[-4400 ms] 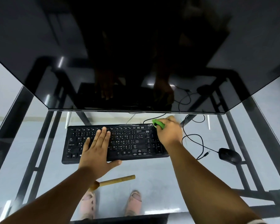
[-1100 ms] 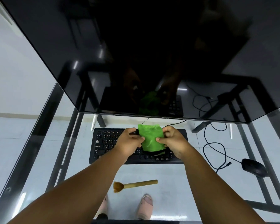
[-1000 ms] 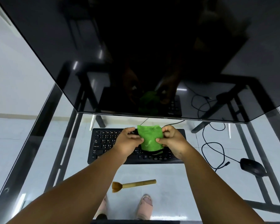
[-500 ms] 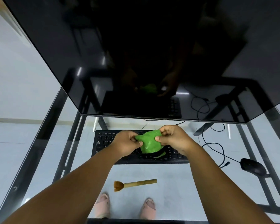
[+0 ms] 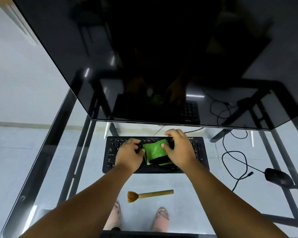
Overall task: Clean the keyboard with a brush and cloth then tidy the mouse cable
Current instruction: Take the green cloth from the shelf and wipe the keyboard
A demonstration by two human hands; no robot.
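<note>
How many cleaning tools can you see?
2. A green cloth is held over the black keyboard by the left hand and right hand. A wooden-handled brush lies on the glass desk. None looks hidden.

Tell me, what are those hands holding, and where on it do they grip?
A green cloth, held over the keyboard. The left hand pinches its left edge; the right hand pinches its upper right corner.

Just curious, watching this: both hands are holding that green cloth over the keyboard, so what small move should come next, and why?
Probably lower the green cloth, pinched by the left hand and right hand, onto the keyboard and wipe; it looks folded.
</note>
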